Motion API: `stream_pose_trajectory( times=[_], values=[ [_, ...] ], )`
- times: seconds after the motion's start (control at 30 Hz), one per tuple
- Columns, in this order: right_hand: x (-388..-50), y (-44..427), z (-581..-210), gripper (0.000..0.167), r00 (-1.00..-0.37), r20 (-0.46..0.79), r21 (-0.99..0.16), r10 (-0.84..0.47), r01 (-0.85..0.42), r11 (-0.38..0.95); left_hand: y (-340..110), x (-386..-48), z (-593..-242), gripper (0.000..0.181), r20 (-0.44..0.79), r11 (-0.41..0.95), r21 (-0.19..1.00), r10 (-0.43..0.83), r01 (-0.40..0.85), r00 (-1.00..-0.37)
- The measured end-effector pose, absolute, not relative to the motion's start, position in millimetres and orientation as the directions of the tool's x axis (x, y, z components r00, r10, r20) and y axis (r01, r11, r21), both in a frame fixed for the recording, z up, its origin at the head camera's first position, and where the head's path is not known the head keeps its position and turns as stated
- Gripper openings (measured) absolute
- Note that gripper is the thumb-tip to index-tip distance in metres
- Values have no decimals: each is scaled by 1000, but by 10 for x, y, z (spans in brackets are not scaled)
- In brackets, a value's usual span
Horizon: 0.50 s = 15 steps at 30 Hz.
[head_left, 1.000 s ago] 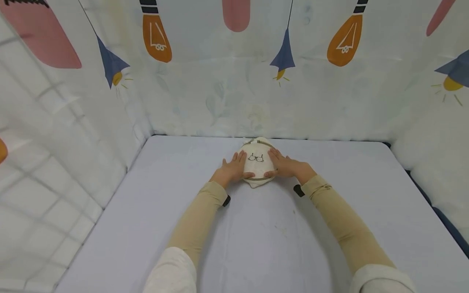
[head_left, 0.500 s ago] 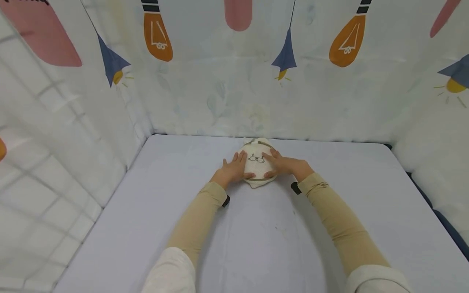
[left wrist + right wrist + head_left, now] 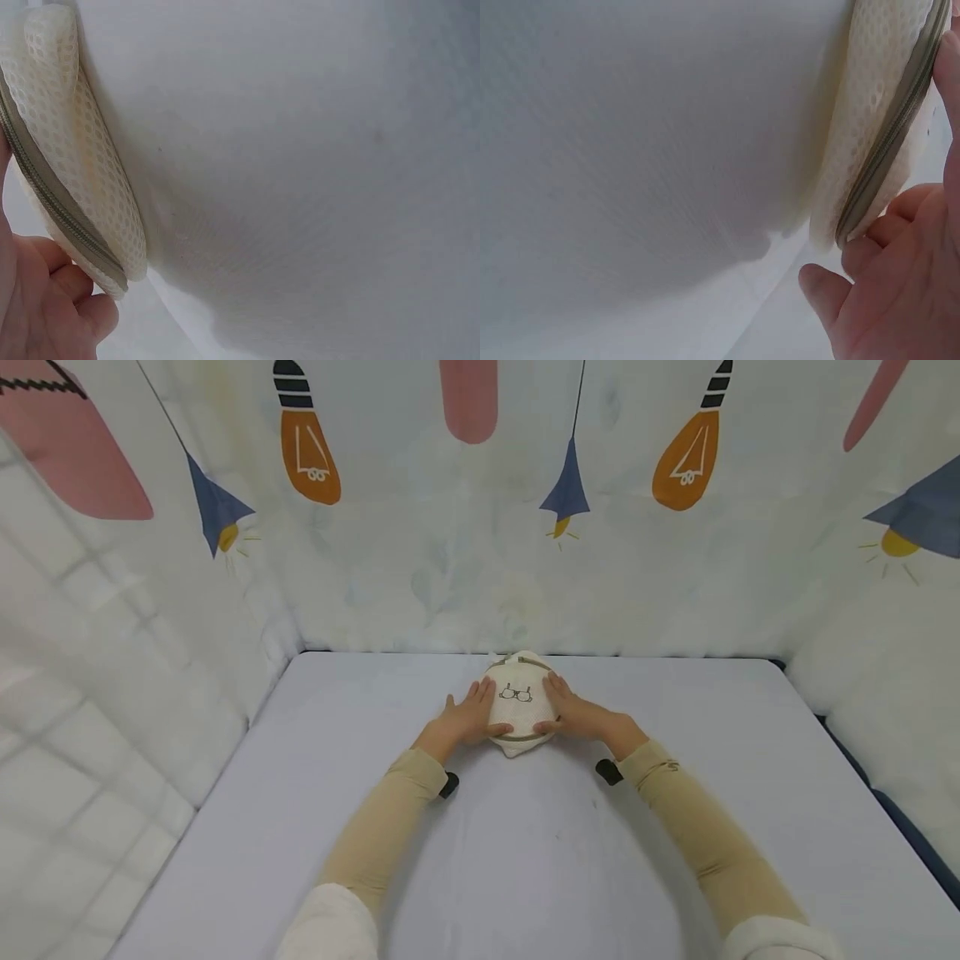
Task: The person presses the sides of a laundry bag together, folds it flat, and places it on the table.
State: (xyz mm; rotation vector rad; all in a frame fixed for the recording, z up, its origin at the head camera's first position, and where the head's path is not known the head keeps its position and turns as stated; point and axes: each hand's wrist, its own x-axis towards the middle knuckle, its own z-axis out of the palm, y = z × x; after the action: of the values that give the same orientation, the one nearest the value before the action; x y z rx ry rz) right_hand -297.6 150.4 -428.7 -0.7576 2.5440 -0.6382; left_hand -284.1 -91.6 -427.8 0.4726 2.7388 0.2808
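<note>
A cream mesh laundry bag (image 3: 517,710) lies near the far edge of the table, rounded, with a glasses drawing on top and a zip along its rim. My left hand (image 3: 467,717) rests against its left side, fingers extended and thumb on the near part. On the right side my right hand (image 3: 581,714) touches it the same way. The left wrist view shows the bag's zip (image 3: 60,202) and mesh side, with fingertips touching the rim. Fingers also meet the zipped rim (image 3: 892,127) in the right wrist view.
A white cloth covers the table (image 3: 525,860). Behind it hangs a pale curtain (image 3: 375,577) printed with lamps and bulbs, with similar fabric at both sides. A dark strap end (image 3: 608,772) shows at the right wrist.
Half a second ago a right finger lay over the glasses drawing; it has drawn back to the bag's right side. The head view has shifted slightly. The bag stays at the table's far edge.
</note>
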Motion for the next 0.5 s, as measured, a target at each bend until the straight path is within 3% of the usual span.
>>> stream_pose_trajectory(
  times=[0.5],
  values=[
    [-2831, 1393, -4386, 108, -825, -272, -365, -494, -387, 847, -936, -2765, -4333, 99, -264, 922, 192, 378, 336, -887]
  ],
)
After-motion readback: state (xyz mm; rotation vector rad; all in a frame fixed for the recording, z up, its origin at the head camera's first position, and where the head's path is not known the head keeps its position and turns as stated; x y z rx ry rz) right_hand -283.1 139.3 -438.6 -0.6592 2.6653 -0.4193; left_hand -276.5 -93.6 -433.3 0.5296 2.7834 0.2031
